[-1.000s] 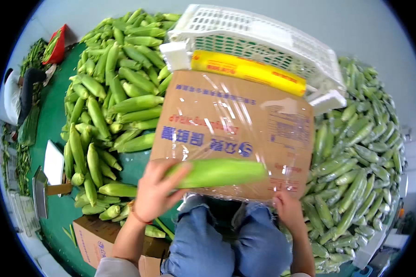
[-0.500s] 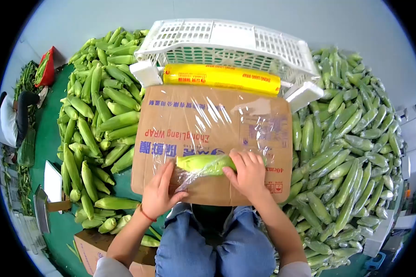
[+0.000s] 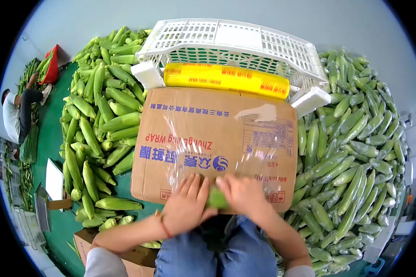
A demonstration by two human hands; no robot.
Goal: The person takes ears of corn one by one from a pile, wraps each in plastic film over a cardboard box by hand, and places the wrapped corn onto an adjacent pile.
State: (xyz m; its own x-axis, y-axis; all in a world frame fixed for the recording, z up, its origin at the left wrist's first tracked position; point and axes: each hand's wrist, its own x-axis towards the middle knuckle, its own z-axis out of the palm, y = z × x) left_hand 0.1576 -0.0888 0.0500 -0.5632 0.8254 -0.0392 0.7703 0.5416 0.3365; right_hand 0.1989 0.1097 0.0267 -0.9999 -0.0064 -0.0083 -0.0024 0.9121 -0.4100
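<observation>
A green ear of corn (image 3: 217, 199) lies near the front edge of the cardboard box (image 3: 180, 134), mostly hidden by my hands. My left hand (image 3: 186, 203) is closed over its left end. Fingers of my right hand (image 3: 242, 196), slightly blurred, are bent over the other end. Clear plastic film lies over the box top, running from beneath my hands toward the yellow-labelled roll of cling film (image 3: 226, 80) at the box's far edge.
Behind the roll stands a white plastic crate (image 3: 212, 34). Unwrapped corn (image 3: 101, 97) is heaped on the left, film-wrapped corn (image 3: 351, 152) on the right. An open carton (image 3: 120, 254) sits at lower left. Farther left, a person (image 3: 16, 113) sits near a red container (image 3: 52, 64).
Both hands have drawn the corn toward me, to the box's near edge, and closed in around it. The film now stretches flatter across the box top.
</observation>
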